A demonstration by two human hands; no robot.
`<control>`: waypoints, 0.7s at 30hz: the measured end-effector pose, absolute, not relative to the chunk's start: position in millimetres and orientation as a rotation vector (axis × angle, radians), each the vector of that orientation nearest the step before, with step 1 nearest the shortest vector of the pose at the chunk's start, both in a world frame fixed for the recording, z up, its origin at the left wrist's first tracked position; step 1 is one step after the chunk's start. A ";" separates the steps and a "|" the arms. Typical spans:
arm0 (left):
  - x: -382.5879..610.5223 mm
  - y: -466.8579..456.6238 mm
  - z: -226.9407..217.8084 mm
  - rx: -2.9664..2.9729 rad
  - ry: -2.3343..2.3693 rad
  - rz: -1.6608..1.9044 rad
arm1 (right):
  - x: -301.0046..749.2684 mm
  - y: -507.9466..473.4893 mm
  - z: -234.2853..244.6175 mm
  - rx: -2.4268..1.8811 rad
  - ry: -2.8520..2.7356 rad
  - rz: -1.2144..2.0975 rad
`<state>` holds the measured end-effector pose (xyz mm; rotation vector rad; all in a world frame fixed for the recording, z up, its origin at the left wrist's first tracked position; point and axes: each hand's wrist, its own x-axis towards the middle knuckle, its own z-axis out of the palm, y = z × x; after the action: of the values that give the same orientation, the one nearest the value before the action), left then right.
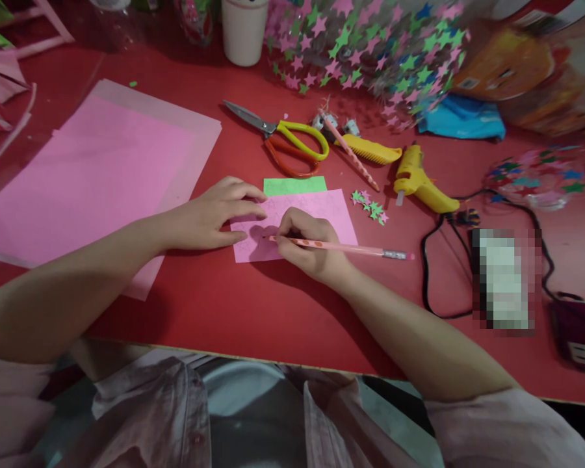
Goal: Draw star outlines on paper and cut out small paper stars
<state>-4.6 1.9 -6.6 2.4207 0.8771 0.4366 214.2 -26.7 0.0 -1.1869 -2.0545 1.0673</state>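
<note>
The right hand's fingers [295,224] pinch a pencil [351,248] close to its writing end, thumb and forefinger pressed together on the shaft. The pencil's tip points left and slightly away from the person; its long axis runs nearly level across the view, the pink eraser reaching out past the right hand [316,250] to the right. The tip is at the left part of a pink card [273,218]; whether it touches is too small to tell. The left hand [207,214] has its fingers spread, fingertips resting on the card's left side.

The card lies flat on the red table [199,299], its long axis running left to right, the right end a little farther from the person. Faint outlines show on it. A green sheet [295,186] sticks out from under its far edge.

Just right of the card lie small stars [369,207]. Beyond the green sheet are scissors [269,129], blades pointing left and away, handles toward the right. A second pencil [351,156] lies slantwise right of them, near a glue gun [422,182]. Large pink sheets [107,169] lie left, partly under the left forearm.
</note>
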 end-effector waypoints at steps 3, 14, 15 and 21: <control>-4.7 1.9 -7.0 2.425 0.876 0.439 | 215.3 -25.6 0.4 -1.170 -2.068 1.086; -4.0 1.4 -5.7 2.411 0.886 0.431 | 217.7 -24.2 0.1 -1.117 -2.097 1.111; -4.0 1.3 -5.7 2.407 0.886 0.433 | 217.8 -24.1 0.0 -1.116 -2.098 1.110; -4.0 1.9 -6.7 2.410 0.877 0.443 | 217.9 -23.9 0.3 -1.097 -2.105 1.111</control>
<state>-4.0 1.9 -6.7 2.4100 0.8770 0.4433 217.9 -23.9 0.3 -1.0968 -2.1048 1.1112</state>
